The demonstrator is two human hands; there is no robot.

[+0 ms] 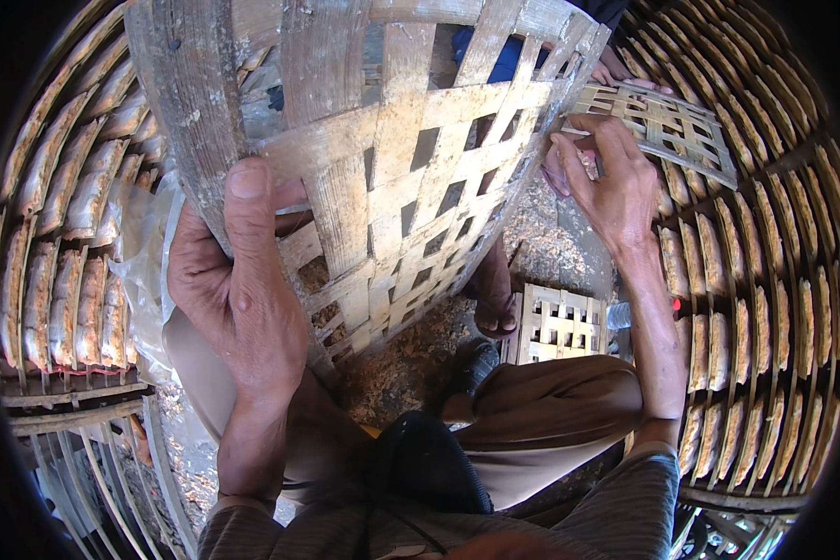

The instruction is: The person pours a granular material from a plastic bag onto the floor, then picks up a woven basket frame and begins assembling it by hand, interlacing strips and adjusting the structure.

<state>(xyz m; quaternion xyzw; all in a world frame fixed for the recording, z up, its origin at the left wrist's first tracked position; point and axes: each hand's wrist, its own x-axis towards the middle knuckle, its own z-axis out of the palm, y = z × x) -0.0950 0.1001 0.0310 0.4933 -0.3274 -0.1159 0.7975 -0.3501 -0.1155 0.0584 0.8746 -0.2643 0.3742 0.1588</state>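
A large woven bamboo panel [397,177] stands tilted in front of me, its flat strips crossing with square gaps. My left hand [243,280] is closed on its near left edge, the thumb lying on the front by a broad grey slat [182,93]. At the panel's far right edge is my right hand [616,182], its fingers curled and the thumb and fingertips close together. What the right fingertips pinch, if anything, is too small to tell. Just beyond that hand lies a smaller woven panel [667,126].
Racks of pale orange pieces between thin slats curve along the left [75,308] and right [765,327]. Another small woven panel [560,322] lies by my knee, near a clear plastic bottle [619,315]. Shavings [392,373] litter the floor. Another person's hand [611,70] shows at the back.
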